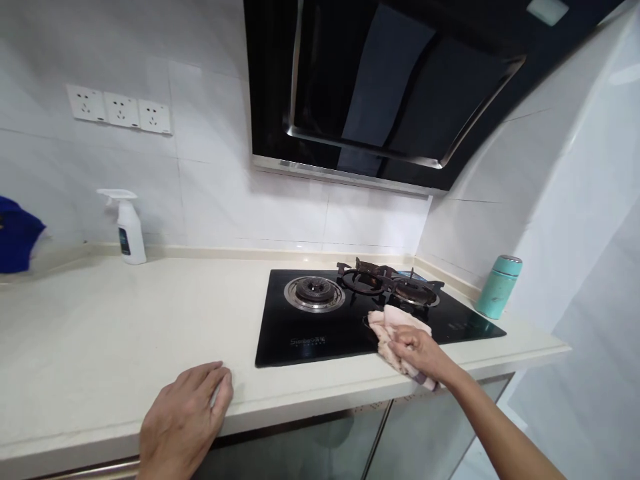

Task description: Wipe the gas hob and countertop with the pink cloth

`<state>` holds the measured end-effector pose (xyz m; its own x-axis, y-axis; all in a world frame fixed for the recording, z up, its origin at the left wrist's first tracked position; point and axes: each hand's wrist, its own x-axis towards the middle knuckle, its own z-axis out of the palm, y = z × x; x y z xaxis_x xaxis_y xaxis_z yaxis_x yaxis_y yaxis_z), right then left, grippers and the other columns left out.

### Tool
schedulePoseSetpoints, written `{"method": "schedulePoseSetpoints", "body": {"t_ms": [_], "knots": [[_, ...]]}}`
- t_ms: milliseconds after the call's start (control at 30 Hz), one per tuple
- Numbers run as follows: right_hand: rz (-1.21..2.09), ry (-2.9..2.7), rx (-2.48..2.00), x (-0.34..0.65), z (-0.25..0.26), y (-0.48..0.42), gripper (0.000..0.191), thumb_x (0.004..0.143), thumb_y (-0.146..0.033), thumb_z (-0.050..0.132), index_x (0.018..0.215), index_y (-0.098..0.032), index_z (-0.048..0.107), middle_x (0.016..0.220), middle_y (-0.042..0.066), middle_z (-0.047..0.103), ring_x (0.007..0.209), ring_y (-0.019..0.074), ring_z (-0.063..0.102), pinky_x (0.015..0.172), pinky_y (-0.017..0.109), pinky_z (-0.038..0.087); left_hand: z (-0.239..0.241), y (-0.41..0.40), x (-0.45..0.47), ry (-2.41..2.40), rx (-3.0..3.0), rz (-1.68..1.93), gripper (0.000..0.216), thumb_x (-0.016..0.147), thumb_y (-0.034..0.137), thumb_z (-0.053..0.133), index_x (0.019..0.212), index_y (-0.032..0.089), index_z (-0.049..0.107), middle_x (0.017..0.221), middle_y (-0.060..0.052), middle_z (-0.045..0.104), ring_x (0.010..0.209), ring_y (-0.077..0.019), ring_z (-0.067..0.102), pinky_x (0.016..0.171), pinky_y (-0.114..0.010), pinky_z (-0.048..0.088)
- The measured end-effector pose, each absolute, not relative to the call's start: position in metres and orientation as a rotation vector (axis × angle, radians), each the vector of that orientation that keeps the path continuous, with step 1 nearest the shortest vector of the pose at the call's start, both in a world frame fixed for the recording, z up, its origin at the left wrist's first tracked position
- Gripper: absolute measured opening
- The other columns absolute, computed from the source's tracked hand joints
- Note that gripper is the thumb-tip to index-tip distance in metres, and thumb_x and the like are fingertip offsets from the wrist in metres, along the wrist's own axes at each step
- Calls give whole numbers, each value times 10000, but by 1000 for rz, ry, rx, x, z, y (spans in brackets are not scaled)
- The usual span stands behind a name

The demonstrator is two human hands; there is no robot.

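While the left hand [185, 415] rests on the tabletop [125, 333] at eight o'clock from the cooktop [345, 337], fingers [203, 377] loosely bent and empty, perhaps for balance, the right hand [423, 352] grasps a bunched cloth [409, 317] at the cooktop's five-o'clock front edge, seemingly to keep it pressed there.

Cloth [384, 328] — partly hidden, hood [390, 93] — cropped above

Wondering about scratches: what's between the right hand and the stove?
A pale cloth lies between the right hand and the black stove, as the head view shows.
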<state>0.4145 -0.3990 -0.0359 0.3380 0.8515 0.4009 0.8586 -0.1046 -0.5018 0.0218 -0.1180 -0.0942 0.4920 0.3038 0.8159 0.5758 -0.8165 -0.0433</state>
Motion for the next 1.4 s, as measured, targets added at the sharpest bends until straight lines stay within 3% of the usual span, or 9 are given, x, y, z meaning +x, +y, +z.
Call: {"method": "schedulePoseSetpoints", "body": {"t_ms": [167,300,400,567,767,1000,1100,1267,1400], "knots": [[-166,-1360,-1993,438,-39,-425,392,931,-539,536,686,-236,583,890,44,644,897,212,602,853,349,486,-92,-122,24,-740,-2409,-1260,377,1022,341,422,933,214,765,1047,-67,789,943,-253,709,773,-388,472],[-598,-983,-2378,455,-46,-425,407,951,-524,456,1074,-241,720,1250,131,626,1173,306,557,971,453,460,-91,-125,24,-765,-2404,-1248,376,1021,327,413,921,219,759,1051,-68,790,936,-259,706,761,-389,465],[-559,-893,-2612,458,-53,-411,461,1010,-442,380,1280,-232,689,1276,141,633,1171,296,561,952,426,460,-90,-126,25,-772,-2404,-1251,366,1020,319,415,929,213,753,1050,-74,788,939,-263,705,766,-393,466],[-474,-1093,-2677,449,-47,-376,424,1041,-353,369,1260,-301,729,1240,92,635,1109,256,565,907,356,438,-90,-126,25,-767,-2420,-1252,353,1019,324,432,930,216,756,1043,-67,787,947,-259,707,771,-389,472],[-455,-1172,-2827,456,-18,-342,389,1004,-235,414,1000,-202,802,1190,167,604,1125,288,524,897,359,412,-91,-125,24,-798,-2446,-1219,392,1020,361,421,944,210,775,1070,-73,790,976,-274,709,786,-408,483],[-405,-1030,-2995,468,7,-299,367,954,-247,487,1168,-181,778,1355,206,541,1250,363,425,1003,519,365,-90,-124,23,-784,-2451,-1201,403,1018,341,410,933,205,779,1071,-77,796,975,-275,716,776,-402,485],[-341,-994,-3017,467,10,-296,340,936,-247,537,1170,-185,775,1377,190,531,1269,360,421,1017,510,354,-91,-123,22,-777,-2466,-1193,395,1020,343,414,953,205,778,1082,-81,795,1002,-275,715,791,-395,491],[-343,-917,-3000,447,0,-332,403,1013,-274,408,1163,-182,771,1347,194,522,1225,348,468,989,499,378,-92,-123,21,-795,-2486,-1186,410,1025,353,403,978,203,781,1114,-93,792,1020,-279,714,801,-401,494],[-358,-985,-2970,417,-17,-376,493,1056,-400,302,1135,-242,762,1310,167,547,1200,350,489,967,538,400,-91,-124,22,-773,-2479,-1235,414,1020,355,409,952,210,792,1085,-82,800,1010,-273,722,790,-402,499]]}}
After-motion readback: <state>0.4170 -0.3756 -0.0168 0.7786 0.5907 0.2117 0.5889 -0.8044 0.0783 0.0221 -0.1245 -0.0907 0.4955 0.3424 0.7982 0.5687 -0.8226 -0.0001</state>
